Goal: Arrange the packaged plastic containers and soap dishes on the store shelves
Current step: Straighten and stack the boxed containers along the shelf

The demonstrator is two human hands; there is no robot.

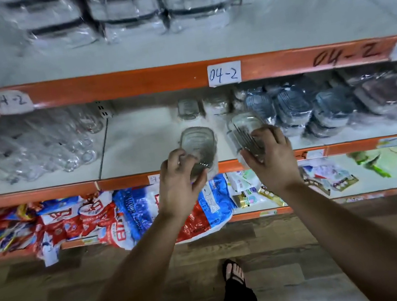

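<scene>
At nine o'clock on the middle shelf (137,140) lie blurred clear wrapped items (34,155). Just left of centre, the left hand (178,180) grips the left soap dish (198,142), a clear one in plastic wrap. Its fingers are curled round the near end, over the shelf's orange front edge. At twelve o'clock from it, small clear containers (188,109) stand at the back of the shelf. Higher up is a paper label (224,74) reading 04-2, with the stacked packaged containers (127,9) above it. The right hand (271,161) holds the right soap dish (242,126) the same way, fingers wrapped over its near end. Whether either dish touches the shelf cannot be told. At three o'clock lie blue-grey soap dishes (290,107), then dark brown ones (394,92).
</scene>
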